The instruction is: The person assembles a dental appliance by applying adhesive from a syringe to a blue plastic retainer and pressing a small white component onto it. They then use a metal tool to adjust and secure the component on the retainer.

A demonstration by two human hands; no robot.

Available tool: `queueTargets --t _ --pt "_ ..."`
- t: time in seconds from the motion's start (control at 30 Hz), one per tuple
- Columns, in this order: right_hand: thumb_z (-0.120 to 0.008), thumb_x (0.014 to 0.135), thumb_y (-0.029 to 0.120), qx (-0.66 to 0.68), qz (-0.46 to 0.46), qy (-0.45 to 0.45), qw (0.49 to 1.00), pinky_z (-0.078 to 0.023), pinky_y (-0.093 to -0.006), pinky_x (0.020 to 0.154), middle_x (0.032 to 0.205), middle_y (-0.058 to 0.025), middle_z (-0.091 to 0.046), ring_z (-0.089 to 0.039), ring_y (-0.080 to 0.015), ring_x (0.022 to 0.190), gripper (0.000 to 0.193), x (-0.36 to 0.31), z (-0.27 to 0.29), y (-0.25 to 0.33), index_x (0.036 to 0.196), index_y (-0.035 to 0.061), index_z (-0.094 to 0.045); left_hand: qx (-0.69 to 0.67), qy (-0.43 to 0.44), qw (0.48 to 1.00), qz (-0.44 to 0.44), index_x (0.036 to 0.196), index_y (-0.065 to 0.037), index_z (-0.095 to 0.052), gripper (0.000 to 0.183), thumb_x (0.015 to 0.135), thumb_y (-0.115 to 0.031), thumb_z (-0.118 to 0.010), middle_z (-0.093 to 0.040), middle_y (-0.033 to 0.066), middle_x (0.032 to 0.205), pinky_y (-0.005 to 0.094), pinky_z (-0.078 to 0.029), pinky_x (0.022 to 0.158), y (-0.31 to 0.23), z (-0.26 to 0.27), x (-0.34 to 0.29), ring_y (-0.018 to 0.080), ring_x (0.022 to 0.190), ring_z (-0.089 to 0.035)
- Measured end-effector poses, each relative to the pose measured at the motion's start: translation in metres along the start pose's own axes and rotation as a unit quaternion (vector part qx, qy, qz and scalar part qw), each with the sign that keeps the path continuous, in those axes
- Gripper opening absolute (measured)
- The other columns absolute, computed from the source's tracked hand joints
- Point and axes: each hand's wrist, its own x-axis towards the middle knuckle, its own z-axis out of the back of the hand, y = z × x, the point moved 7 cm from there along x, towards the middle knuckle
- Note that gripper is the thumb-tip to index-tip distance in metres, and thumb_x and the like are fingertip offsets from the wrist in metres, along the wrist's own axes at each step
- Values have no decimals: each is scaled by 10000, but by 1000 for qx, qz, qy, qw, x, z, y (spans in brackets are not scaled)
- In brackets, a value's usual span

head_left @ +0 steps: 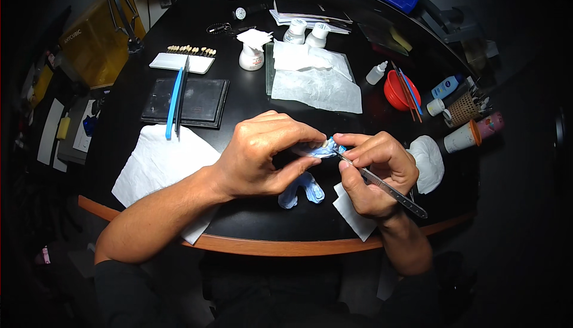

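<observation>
Between the thumb and fingers of my left hand (256, 152) is a light blue dental model (323, 149), raised above the black desk. My right hand (382, 170) pinches a scalpel (397, 195) with a flat metal handle. Its thin front end meets the model's right side, where a brighter blue patch shows; whether it cuts there I cannot tell. Fingers of both hands hide part of the model. Just below them, a second light blue, horseshoe-shaped dental model (311, 189) lies on the desk.
White tissues (161, 161) lie under my left forearm, another sheet (356, 214) by my right wrist. A black tray (200, 98) bears tweezers and a blue-handled tool. Behind stand a tooth shade guide (179, 62), white jars (295, 31), a tissue-covered glass slab (270, 77) and a red bowl (395, 92).
</observation>
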Motion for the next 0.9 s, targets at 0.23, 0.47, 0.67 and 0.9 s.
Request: queueTargets --t 0.23,0.47,0.67,0.9 --pt "-763 785 -105 27 -18 1 999 -686 -396 835 824 -147 -709 -800 -283 857 165 -1 -2 -2 837 -2 -645 -8 19 1000 -9 1068 2 -796 308 777 -44 -884 -799 116 939 330 -580 759 -1 -2 -2 213 808 -766" --pt "-769 794 -105 46 -26 0 999 -689 -419 866 833 -145 -702 -789 -250 835 164 -2 -3 -6 837 -12 -641 -14 19 1000 -13 1076 13 -795 305 795 -67 -880 -798 131 930 331 -580 753 0 -2 -3 218 800 -768" --pt "-769 807 -101 38 -16 21 999 -688 -426 878 848 -151 -707 -784 -245 830 160 0 0 -7 850 -13 -643 -15 22 999 -22 1100 23 -787 322 806 -69 -881 -799 142 937 332 -586 751 2 -4 -1 221 801 -771" --pt "-777 823 -88 70 -47 -15 996 -689 -432 872 833 -150 -709 -777 -226 815 156 -2 0 -8 843 -8 -645 -24 12 999 -21 1107 24 -786 321 811 -64 -877 -800 144 952 333 -585 751 0 -2 -1 223 806 -771"
